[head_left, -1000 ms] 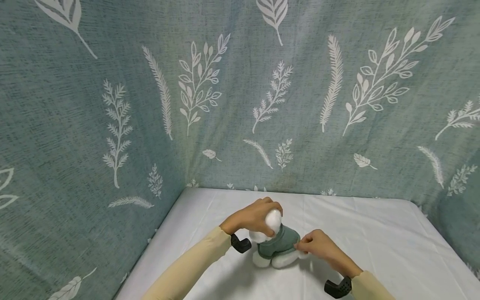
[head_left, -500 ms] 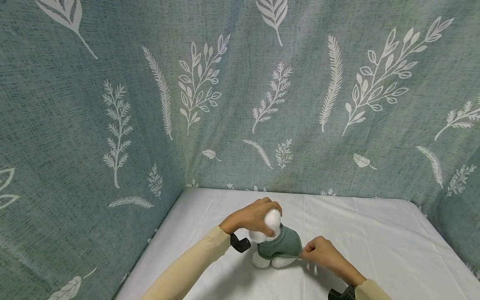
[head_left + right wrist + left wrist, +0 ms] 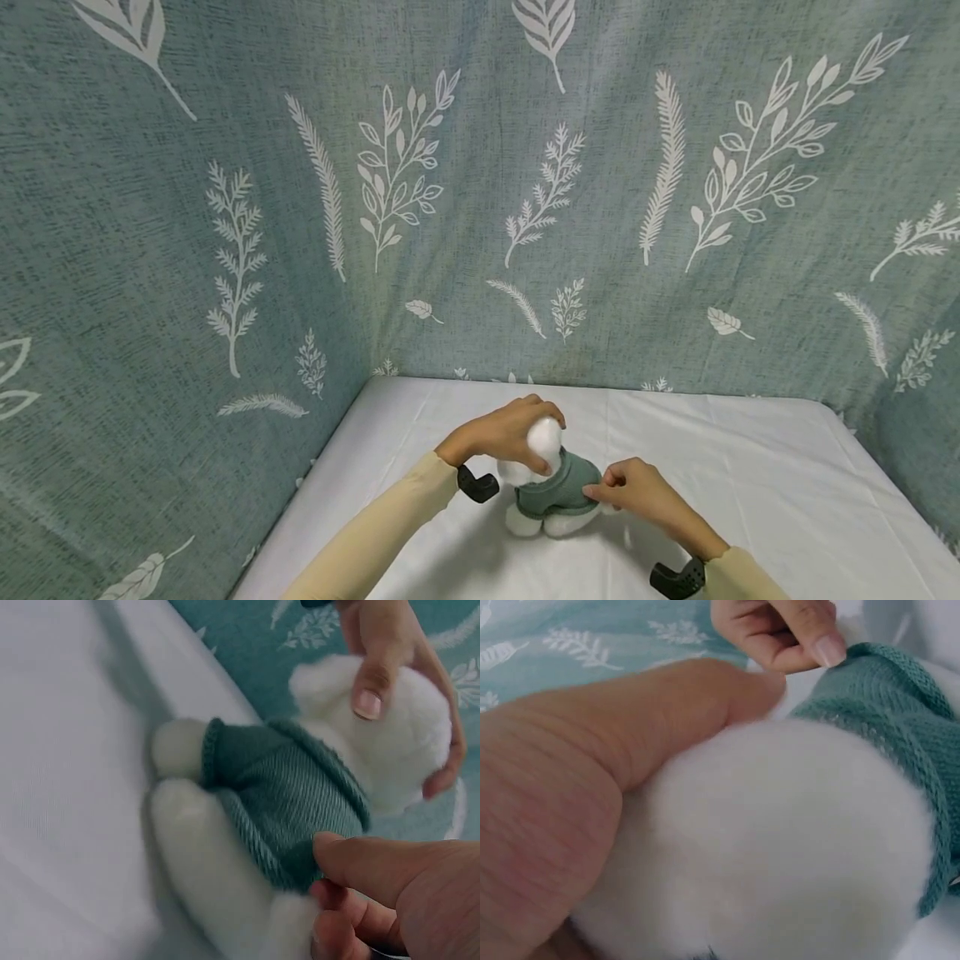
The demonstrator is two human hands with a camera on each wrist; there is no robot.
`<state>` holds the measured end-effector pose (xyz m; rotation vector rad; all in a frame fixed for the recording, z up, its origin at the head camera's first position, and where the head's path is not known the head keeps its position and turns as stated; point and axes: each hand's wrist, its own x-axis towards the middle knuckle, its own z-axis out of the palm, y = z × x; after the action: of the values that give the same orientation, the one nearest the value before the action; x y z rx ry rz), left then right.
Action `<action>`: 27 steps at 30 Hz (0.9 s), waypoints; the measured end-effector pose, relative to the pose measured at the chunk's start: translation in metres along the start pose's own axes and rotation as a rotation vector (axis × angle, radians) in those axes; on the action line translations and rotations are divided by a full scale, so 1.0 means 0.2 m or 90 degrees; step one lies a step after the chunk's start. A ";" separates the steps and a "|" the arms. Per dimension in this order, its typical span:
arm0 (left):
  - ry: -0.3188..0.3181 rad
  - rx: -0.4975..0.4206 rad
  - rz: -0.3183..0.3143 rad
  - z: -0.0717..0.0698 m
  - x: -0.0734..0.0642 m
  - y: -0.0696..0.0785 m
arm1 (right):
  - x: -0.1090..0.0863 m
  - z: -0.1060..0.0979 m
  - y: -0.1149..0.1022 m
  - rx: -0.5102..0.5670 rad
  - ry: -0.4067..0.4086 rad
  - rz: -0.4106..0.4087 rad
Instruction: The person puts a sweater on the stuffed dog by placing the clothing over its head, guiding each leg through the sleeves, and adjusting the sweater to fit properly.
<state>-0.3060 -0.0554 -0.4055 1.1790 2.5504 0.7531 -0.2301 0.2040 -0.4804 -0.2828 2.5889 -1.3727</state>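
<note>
A white plush toy animal (image 3: 546, 435) in a green knitted sweater (image 3: 564, 483) sits on the white-covered table. My left hand (image 3: 504, 433) grips its head from above, thumb on the near side and fingers round the far side. At the toy's rear, my right hand (image 3: 639, 493) pinches the sweater's lower hem between thumb and curled fingers. In the right wrist view, the thumb (image 3: 352, 859) lies on the knit above a white leg (image 3: 210, 862). The left wrist view shows the rounded white head (image 3: 780, 840) filling the middle, its features mostly hidden.
A white cloth (image 3: 765, 475) covers the table. Green fabric (image 3: 465, 208) with white leaf prints hangs behind it and along both sides. Each wrist wears a black camera mount, one on the left wrist (image 3: 477, 485) and one on the right wrist (image 3: 677, 578).
My right hand drew the hem outward to the right and slightly down, then came back left and up onto the sweater. My left hand has stayed on the head.
</note>
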 end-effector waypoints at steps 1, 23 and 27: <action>-0.002 -0.016 0.001 0.00 0.00 -0.01 | 0.00 0.00 -0.01 0.004 -0.005 0.000; 0.096 -0.404 -0.130 0.03 0.02 -0.40 | -0.02 0.16 -0.09 0.027 -0.087 -0.031; 0.077 -0.384 -0.117 0.10 0.02 -0.47 | -0.03 0.20 -0.08 0.034 -0.094 -0.040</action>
<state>-0.3600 -0.0963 -0.4725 0.7094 2.2166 1.4406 -0.2131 0.1637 -0.4885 -0.4433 2.4383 -1.3841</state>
